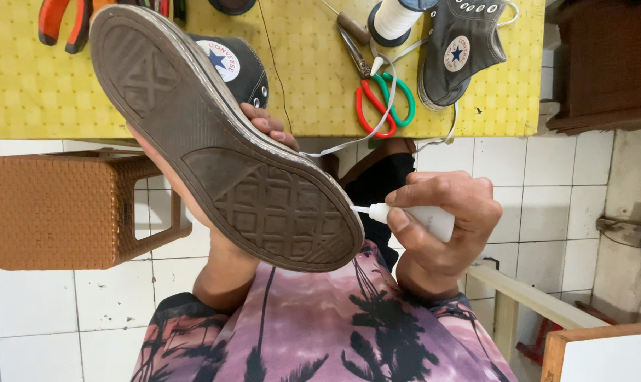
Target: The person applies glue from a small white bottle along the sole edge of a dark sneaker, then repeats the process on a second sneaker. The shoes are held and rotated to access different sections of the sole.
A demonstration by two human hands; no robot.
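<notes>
Sneaker [221, 134]: light, flexible, sole up over the lap, left hand [264, 127] clasping its upper. Glue tube [419, 218]: small, squeezable; right hand [441, 226] clenched round it, nozzle at sole edge.

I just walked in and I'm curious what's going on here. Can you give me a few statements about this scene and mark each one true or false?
1. The left hand holds a sneaker with its sole facing the camera. True.
2. The right hand grips a pair of scissors. False: it grips a small white tube, nozzle at the sole's edge.
3. A second dark sneaker lies on the yellow table. True.
4. The scissors have blue handles. False: one handle is red, the other green.
5. The brown woven stool stands on the table. False: it stands on the tiled floor.
</notes>
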